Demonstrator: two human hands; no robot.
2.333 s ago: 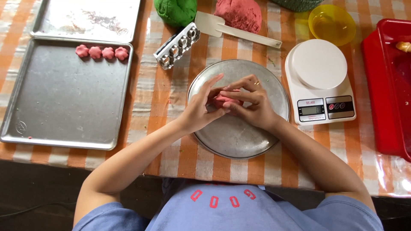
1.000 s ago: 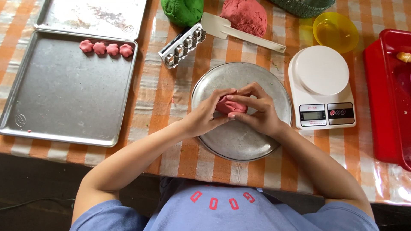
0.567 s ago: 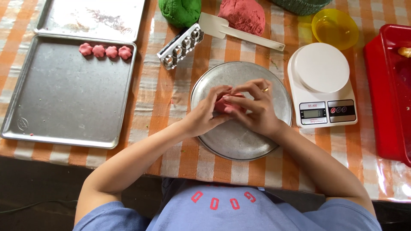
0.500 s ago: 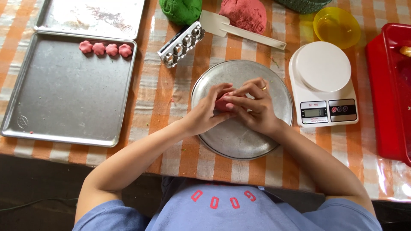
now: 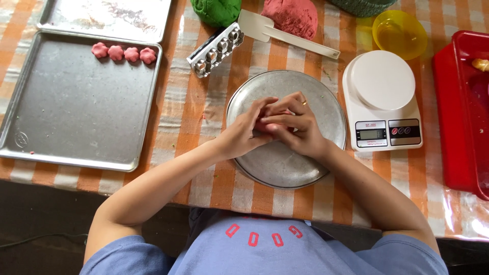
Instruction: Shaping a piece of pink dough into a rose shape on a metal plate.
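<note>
Over the round metal plate near the middle of the head view, we have both hands together: our left hand and right hand curl their fingers closed around a small pink dough piece, mostly hidden between them. Right of the plate stands a white kitchen scale, with a red tray beyond it. Left lies a metal baking sheet bearing 4 pink flower-shaped pieces along its far edge. Farther off sit a metal mould, a white scraper, green dough, pink dough and a yellow bowl.
</note>
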